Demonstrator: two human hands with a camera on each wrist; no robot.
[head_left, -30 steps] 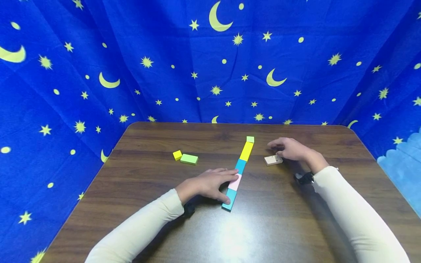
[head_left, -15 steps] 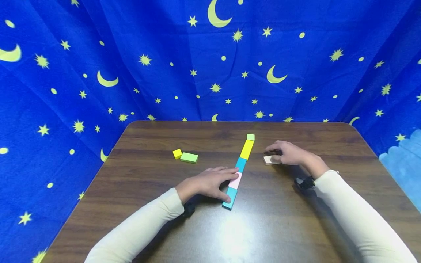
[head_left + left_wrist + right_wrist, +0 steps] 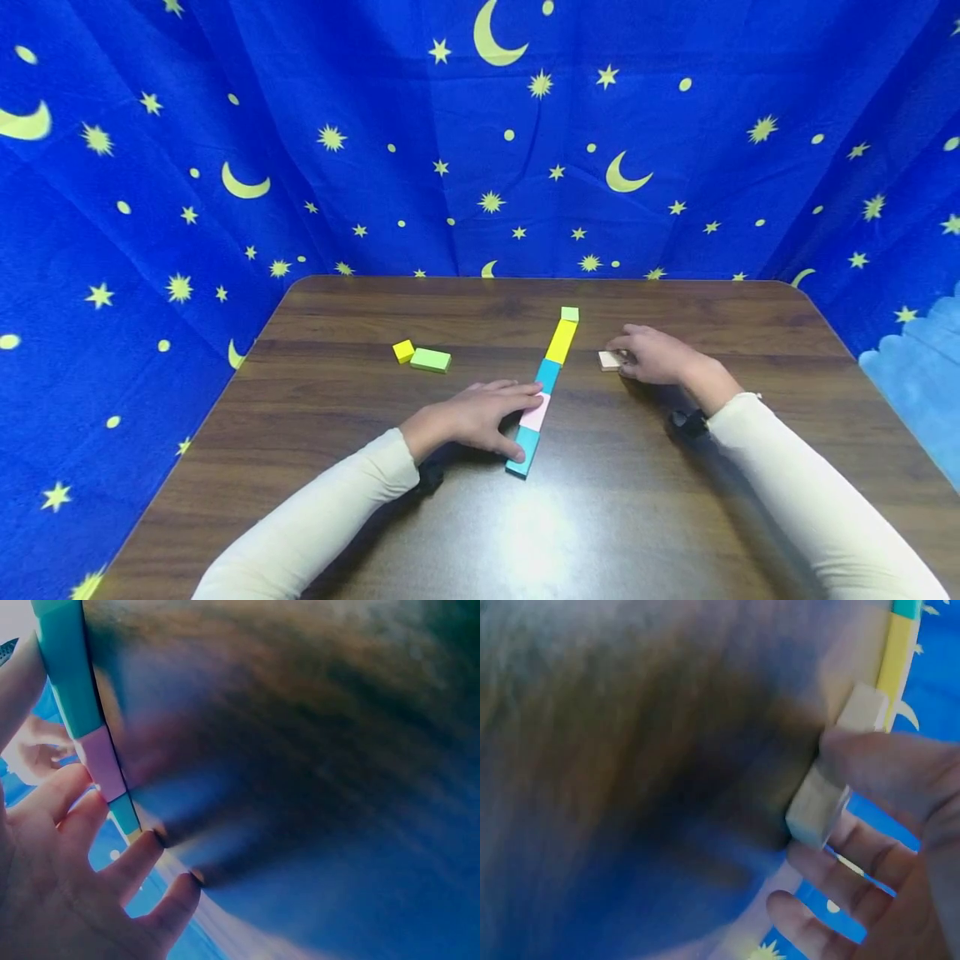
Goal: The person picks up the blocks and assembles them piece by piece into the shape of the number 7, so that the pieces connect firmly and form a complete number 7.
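A row of flat blocks runs away from me in the head view: a teal block (image 3: 528, 443), a pink block (image 3: 535, 415), a blue block (image 3: 548, 375), a yellow block (image 3: 561, 342) and a small light-green block (image 3: 570, 314) at the far end. My left hand (image 3: 472, 418) rests along the row's left side, fingers spread, thumb on the nearest teal block and fingertips at the pink one. To the right of the row, my right hand (image 3: 662, 355) pinches a pale wooden block (image 3: 608, 361); the right wrist view shows the thumb (image 3: 862, 759) across it, fingers behind.
On the left of the brown table (image 3: 337, 317) lie a small yellow block (image 3: 403, 351) and a light-green block (image 3: 431, 360), close together. A blue curtain (image 3: 420, 108) with moons and stars stands behind the table and along its sides.
My right hand has come down onto the pale block and closed thumb and fingers on it, covering more of it. The left hand and the row have stayed put.
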